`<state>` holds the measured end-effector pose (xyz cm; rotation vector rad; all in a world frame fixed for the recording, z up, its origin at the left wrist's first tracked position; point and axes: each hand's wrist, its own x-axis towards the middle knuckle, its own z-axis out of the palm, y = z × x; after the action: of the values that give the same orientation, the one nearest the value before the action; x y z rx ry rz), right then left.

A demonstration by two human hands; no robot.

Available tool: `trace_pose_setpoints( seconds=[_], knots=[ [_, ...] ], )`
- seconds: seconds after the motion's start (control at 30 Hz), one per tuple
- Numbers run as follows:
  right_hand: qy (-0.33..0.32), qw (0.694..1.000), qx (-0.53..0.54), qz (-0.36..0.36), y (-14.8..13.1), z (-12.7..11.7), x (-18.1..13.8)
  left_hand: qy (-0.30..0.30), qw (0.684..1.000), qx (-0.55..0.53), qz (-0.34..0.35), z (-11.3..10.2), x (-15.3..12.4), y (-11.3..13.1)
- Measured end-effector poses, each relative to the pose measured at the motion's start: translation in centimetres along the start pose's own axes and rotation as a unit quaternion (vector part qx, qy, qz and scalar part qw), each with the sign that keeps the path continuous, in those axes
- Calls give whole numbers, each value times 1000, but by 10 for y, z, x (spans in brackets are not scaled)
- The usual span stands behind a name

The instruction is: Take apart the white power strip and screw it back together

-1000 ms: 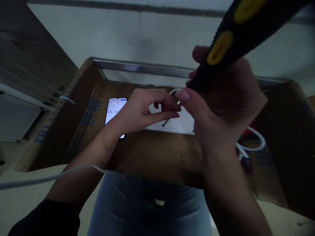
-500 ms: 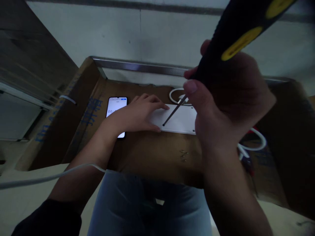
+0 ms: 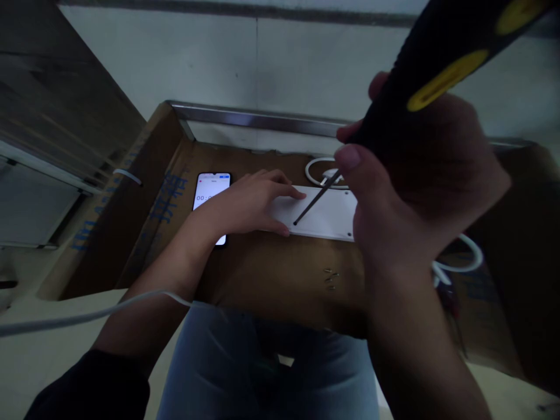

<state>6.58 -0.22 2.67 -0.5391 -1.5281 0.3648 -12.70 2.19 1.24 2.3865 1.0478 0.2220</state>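
My right hand [image 3: 420, 181] is closed around a large black-and-yellow screwdriver [image 3: 446, 79]. Its thin metal shaft slants down to the left, the tip at a dark screw hole in a long white power strip [image 3: 324, 213] lying flat. Over the left end of the strip, my left hand [image 3: 258, 201] grips it, thumb on the near edge and fingers toward the far edge. My right hand hides the strip's right end. Several small screws [image 3: 331, 279] lie on the cardboard nearer to me.
A phone [image 3: 212, 189] with a lit timer screen lies left, partly under my left wrist. White cable [image 3: 315, 169] loops behind the strip and at right. Another screwdriver [image 3: 450, 303] lies at right. Cardboard walls [image 3: 118, 233] and a metal rail [image 3: 262, 119] border the surface.
The whole scene sits slightly further right in view. The screwdriver tip stays at the same hole, and my left hand keeps its place on the strip.
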Motion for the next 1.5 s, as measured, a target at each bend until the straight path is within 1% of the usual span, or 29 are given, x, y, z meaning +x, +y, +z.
trace_pose_setpoints(
  seconds=[0.2,0.43,0.53,0.63,0.8,0.87,1.0,1.13,1.27,1.33,1.4,1.5],
  knots=[
    [8,1000,-11,-11,-3,2,1,-3,1000,-6,-3,-1,0,2],
    [26,1000,-14,3,-5,4,4,-8,1000,4,-8,-1,-1,1],
    [40,999,-4,19,-5,5,4,-11,1000,4,-7,-1,-1,1],
    [41,999,2,19,-6,5,6,-11,1000,7,-14,-1,-1,1],
    [68,996,20,59,-10,6,8,-17,1000,13,-22,-2,-2,1],
    [71,995,19,62,-11,7,8,-18,999,13,-25,-2,-2,2],
    [51,997,1,56,-9,7,5,-12,1000,6,-20,-2,-1,4],
    [31,999,-15,12,-7,6,4,-9,1000,2,-13,-1,0,3],
    [16,1000,0,21,-6,5,5,1,1000,2,-3,0,0,2],
    [8,1000,8,19,-6,4,5,-4,1000,-2,-3,0,0,1],
    [5,999,17,33,-8,4,4,-14,1000,-7,-1,-1,-1,0],
    [-2,995,24,92,-12,1,3,-22,1000,-15,11,-5,-1,2]
  ],
)
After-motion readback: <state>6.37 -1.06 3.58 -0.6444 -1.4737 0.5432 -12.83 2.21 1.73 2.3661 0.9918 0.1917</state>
